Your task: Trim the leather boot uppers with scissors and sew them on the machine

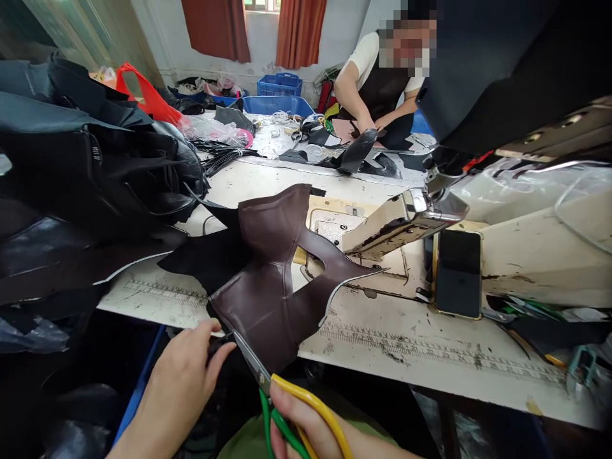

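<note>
A dark brown leather piece (268, 287) with stitched seams and black backing lies across the sewing machine bed, its near edge hanging over the table's front. My left hand (186, 366) pinches a strip of black material (220, 344) at the piece's lower left corner. In my right hand (306, 414) is a pair of scissors (261, 376) with yellow and green handles. Their blades point up and left, with the tips at the pinched black edge. Whether the blades have cut into it I cannot tell.
A sewing machine arm (396, 220) stands right of the leather, with a phone (458, 274) beside it. Black leather pieces (95, 153) are heaped at left. Across the table a person (363, 95) handles dark pieces near blue bins (277, 105). A ruler (406, 347) runs along the front edge.
</note>
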The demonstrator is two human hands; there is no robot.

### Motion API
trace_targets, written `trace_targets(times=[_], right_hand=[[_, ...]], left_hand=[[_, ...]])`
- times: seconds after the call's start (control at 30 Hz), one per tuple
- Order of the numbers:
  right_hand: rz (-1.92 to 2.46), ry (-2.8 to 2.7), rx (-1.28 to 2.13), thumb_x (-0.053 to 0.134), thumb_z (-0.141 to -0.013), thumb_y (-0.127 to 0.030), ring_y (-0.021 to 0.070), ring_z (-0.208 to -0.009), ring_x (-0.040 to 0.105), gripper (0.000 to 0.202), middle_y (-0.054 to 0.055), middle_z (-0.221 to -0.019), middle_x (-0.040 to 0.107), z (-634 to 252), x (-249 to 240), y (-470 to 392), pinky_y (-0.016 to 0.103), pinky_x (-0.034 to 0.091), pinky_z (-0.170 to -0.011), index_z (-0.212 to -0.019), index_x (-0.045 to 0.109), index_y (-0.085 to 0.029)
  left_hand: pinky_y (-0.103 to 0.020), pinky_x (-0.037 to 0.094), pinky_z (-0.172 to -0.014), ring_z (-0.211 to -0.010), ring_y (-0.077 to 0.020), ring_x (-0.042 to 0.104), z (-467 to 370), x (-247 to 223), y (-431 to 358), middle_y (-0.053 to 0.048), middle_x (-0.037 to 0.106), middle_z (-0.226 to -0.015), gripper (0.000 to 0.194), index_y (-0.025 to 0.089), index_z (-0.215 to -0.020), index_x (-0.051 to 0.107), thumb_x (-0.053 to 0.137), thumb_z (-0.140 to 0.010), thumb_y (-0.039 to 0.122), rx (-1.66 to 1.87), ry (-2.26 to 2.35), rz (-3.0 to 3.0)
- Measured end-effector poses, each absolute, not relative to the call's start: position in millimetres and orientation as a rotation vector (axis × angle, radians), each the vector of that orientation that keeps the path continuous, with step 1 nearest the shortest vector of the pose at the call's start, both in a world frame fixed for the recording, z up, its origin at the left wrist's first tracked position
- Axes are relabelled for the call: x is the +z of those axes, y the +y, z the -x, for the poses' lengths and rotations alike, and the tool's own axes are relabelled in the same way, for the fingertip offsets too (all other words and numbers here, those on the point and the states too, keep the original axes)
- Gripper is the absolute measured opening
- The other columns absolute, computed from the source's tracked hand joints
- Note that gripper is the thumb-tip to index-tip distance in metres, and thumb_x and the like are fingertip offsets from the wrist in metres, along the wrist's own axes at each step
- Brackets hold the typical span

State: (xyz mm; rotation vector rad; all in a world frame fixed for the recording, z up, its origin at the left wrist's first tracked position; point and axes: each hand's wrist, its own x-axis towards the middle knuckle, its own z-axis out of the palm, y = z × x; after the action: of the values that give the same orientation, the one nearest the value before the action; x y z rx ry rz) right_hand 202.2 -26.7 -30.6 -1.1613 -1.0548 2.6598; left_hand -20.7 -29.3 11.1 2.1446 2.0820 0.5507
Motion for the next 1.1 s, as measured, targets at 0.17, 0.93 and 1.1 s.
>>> trace_targets(times=[0.17, 0.93, 1.1], right_hand=[[1.190, -1.083, 2.733, 0.028, -0.091, -0.071, 0.0074, -0.041, 0.041, 0.076, 0.001, -0.046, 0.046, -211.1, -28.3, -25.3, 0.020, 0.027, -0.042, -0.064, 0.064, -0.010], [0.903, -0.657, 3.078, 0.052, -0.065, -0.086, 0.0072, -0.026, 0.031, 0.073, -0.007, -0.037, 0.036, -192.4, -33.3, -17.0, 0.020, 0.020, -0.023, -0.059, 0.057, -0.014], [0.878, -0.554, 3.093, 0.050, -0.067, -0.086, 0.0066, -0.028, 0.034, 0.075, -0.006, -0.040, 0.039, -182.4, -37.7, -15.8, 0.018, 0.023, -0.022, -0.061, 0.059, -0.012]], left_hand=[[-0.044, 0.050, -0.077, -0.095, -0.0288, 0.058, 25.1, 15.9, -19.6, -0.011, 0.063, -0.101, 0.025, 0.021, -0.074, 0.058, 0.043, -0.093, 0.025, 0.348, 1.982, -2.431], [-0.059, 0.044, -0.100, -0.147, -0.0365, 0.017, 28.5, 14.4, -58.5, -0.007, 0.009, -0.163, 0.021, 0.021, -0.073, 0.058, 0.051, -0.092, 0.028, 0.455, 1.738, -1.986], [-0.058, 0.045, -0.099, -0.147, -0.0371, 0.015, 35.9, 13.1, -59.9, -0.006, 0.011, -0.163, 0.025, 0.021, -0.071, 0.059, 0.051, -0.091, 0.032, 0.483, 1.693, -1.961]])
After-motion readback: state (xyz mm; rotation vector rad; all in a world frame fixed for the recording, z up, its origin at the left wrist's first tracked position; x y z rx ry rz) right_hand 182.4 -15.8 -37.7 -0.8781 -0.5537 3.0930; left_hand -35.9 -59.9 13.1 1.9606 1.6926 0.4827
